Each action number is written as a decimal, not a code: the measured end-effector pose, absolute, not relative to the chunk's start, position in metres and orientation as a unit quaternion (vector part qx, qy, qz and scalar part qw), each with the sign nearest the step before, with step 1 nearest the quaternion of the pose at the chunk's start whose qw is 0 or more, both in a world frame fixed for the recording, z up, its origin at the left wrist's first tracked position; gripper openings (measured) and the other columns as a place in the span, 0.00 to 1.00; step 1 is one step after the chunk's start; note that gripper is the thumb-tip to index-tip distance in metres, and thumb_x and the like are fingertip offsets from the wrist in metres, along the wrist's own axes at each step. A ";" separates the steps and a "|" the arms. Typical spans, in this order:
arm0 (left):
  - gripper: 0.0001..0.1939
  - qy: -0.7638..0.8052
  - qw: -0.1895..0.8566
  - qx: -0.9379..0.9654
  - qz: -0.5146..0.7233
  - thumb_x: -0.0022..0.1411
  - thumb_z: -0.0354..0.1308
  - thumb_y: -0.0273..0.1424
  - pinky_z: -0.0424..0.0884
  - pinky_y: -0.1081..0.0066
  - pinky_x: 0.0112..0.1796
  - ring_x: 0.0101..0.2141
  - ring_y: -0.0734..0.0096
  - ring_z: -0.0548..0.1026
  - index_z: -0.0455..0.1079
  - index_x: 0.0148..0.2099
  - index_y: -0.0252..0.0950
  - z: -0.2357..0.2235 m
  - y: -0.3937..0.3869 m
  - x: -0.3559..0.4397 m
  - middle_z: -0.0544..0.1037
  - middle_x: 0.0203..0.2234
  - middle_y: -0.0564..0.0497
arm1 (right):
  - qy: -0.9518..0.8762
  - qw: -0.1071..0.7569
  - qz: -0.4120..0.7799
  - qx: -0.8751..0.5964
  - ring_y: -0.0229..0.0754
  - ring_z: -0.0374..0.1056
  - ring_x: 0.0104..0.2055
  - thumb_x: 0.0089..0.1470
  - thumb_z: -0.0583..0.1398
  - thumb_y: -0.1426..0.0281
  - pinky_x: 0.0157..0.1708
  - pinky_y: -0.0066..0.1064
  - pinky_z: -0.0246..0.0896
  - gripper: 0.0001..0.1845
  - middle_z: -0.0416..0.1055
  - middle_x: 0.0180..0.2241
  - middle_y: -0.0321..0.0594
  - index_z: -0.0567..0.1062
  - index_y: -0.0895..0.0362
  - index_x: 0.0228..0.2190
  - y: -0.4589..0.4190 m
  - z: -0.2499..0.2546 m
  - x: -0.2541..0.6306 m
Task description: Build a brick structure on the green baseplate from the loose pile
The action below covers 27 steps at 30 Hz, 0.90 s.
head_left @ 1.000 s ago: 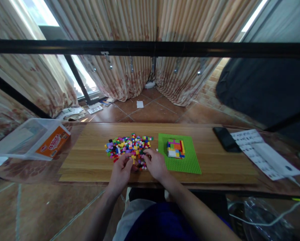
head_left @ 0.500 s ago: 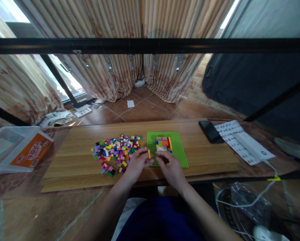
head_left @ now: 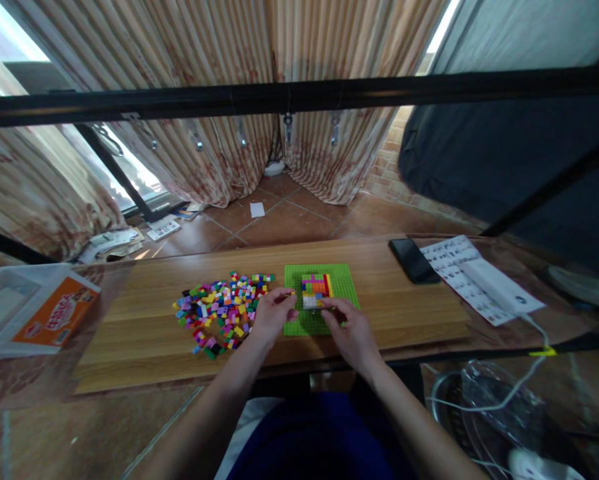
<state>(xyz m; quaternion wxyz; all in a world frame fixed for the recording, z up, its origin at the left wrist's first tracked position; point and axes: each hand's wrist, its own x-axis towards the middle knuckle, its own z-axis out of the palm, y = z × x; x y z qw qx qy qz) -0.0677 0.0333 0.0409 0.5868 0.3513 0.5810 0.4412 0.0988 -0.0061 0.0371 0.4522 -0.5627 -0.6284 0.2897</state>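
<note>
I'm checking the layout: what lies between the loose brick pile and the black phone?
In the head view, the green baseplate bearing the brick build lies there, with the left hand and right hand also in that stretch.

Wood-grain board (head_left: 129, 327) with loose coloured bricks (head_left: 223, 311), a green baseplate (head_left: 346, 288) and a black phone (head_left: 413, 261) on top

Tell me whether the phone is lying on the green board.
No, the phone lies beside the printed sheet, apart from the green board.
</note>
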 end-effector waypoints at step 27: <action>0.08 0.630 0.436 0.500 0.404 0.44 0.66 0.33 0.62 0.76 0.22 0.19 0.76 0.68 0.75 0.28 0.34 0.015 0.083 -0.050 0.74 0.16 0.54 | -0.545 0.466 0.327 -0.616 0.46 0.71 0.39 0.56 0.57 0.61 0.41 0.39 0.66 0.15 0.76 0.37 0.46 0.77 0.57 0.39 -0.009 0.003 0.163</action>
